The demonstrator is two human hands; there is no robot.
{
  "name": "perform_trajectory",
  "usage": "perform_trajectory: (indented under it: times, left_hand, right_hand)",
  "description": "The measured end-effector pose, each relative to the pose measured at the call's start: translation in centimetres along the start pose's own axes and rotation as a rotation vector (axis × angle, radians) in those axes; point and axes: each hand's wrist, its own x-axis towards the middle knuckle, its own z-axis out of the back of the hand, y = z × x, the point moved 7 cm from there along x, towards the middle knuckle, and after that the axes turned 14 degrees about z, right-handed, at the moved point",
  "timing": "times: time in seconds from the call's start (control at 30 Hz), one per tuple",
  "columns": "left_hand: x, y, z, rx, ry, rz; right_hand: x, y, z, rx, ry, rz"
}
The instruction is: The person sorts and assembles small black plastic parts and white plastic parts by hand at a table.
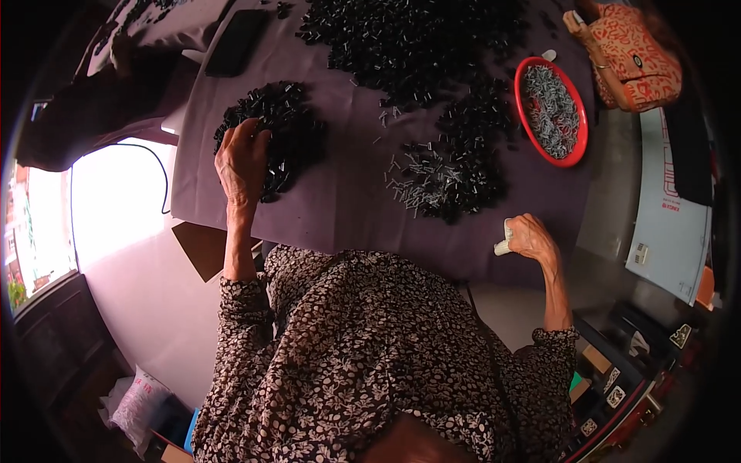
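My left hand (241, 158) lies on a small heap of black plastic parts (289, 135) on the purple cloth (340, 208), its fingers curled down into the pieces. Near the table's front edge, my right hand (532, 235) is closed around a small white object (505, 239) that sticks out from the fist. Between the two hands, further back, lies a mixed pile of black and grey parts (451, 174). A red bowl (522, 116) of grey parts stands behind my right hand.
A large heap of black parts (409, 38) covers the far middle of the table. A flat black device (235, 42) lies at the far left and an orange patterned bag (633, 54) at the far right. A white sheet (668, 224) lies to the right, and a black cable (158, 170) hangs at the left.
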Motion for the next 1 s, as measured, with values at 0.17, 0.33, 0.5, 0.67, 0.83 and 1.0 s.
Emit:
perform_trajectory:
  times: [0.17, 0.33, 0.5, 0.67, 0.83, 1.0]
  left_hand:
    - [-1.2, -1.7, 0.7, -0.073, -0.011, -0.050]
    - [-2.6, -3.2, -1.1, -0.134, 0.139, -0.112]
    - [-5.1, -5.5, -4.1, -0.213, 0.303, -0.237]
    - [-6.8, -7.8, -7.5, -0.197, 0.450, -0.355]
    - [-7.7, -9.7, -9.0, -0.160, 0.444, -0.429]
    - [-6.4, -11.2, -12.1, -0.098, 0.309, -0.504]
  right_hand:
    - [-0.2, -0.3, -1.2, -0.140, -0.080, 0.072]
    - [-0.3, -0.9, -1.3, -0.159, -0.114, 0.002]
    - [-0.1, -0.5, -1.2, -0.157, -0.070, 0.050]
    - [0.2, -0.3, 0.6, 0.096, -0.034, 0.049]
    - [3.3, 3.9, 7.3, 0.356, -0.455, 0.197]
    - [11.4, 6.8, 11.2, -0.162, -0.854, 0.466]
